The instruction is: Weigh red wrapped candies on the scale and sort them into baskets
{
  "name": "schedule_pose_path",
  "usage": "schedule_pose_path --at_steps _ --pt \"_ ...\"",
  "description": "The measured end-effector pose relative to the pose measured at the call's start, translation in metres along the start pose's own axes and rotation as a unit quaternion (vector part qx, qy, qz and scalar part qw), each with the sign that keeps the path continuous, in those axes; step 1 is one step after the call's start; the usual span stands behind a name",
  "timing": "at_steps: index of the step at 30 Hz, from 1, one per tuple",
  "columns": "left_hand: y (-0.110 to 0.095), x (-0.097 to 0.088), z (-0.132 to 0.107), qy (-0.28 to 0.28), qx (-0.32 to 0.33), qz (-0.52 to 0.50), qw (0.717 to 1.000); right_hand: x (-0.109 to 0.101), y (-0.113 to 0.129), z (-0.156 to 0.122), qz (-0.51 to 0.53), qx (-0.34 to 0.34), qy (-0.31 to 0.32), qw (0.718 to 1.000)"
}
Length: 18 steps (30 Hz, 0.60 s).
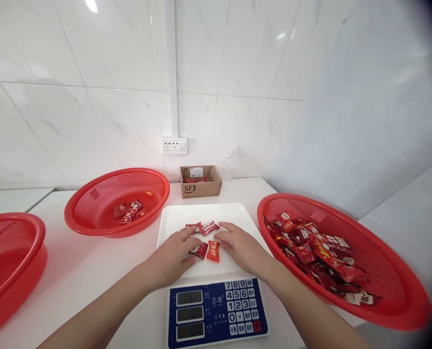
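A white scale tray [172,220] sits on a blue-faced digital scale [216,310] in front of me. Several red wrapped candies [213,251] lie on the tray. My left hand [174,254] rests on the tray's near left, fingers curled over a red candy [201,250]. My right hand [239,245] lies flat on the tray to the right of the candies, fingers stretched toward them, holding nothing. A red basket [393,300] on the right is heaped with red candies [317,252]. Another red basket [92,194] at the back left holds a few candies [131,211].
A third red basket [8,261] is at the far left edge. A small cardboard box [200,182] stands against the tiled wall under a wall socket [175,145], with a clear bottle [228,169] beside it. All stand on a white counter [92,271].
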State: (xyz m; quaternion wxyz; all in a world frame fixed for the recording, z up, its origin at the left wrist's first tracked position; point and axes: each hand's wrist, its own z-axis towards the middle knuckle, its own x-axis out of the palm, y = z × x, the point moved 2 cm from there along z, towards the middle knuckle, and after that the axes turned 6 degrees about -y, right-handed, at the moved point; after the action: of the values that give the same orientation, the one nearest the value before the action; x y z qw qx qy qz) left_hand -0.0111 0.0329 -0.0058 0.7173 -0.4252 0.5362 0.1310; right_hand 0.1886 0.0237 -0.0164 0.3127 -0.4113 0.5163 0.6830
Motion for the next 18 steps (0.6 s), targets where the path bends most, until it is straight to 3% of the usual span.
schedule_pose_path --at_steps 5,13,18 --pt "-0.009 0.001 0.007 0.014 -0.022 0.009 1.000 0.001 -0.001 0.006 0.019 -0.005 -0.031 0.999" --pt "-0.016 0.023 0.044 0.031 0.017 0.053 0.998 -0.005 -0.004 0.000 0.016 0.032 -0.048 0.998" --pt "-0.010 0.029 0.059 -0.034 0.033 0.031 0.998 -0.017 -0.006 -0.014 0.028 0.072 -0.064 0.995"
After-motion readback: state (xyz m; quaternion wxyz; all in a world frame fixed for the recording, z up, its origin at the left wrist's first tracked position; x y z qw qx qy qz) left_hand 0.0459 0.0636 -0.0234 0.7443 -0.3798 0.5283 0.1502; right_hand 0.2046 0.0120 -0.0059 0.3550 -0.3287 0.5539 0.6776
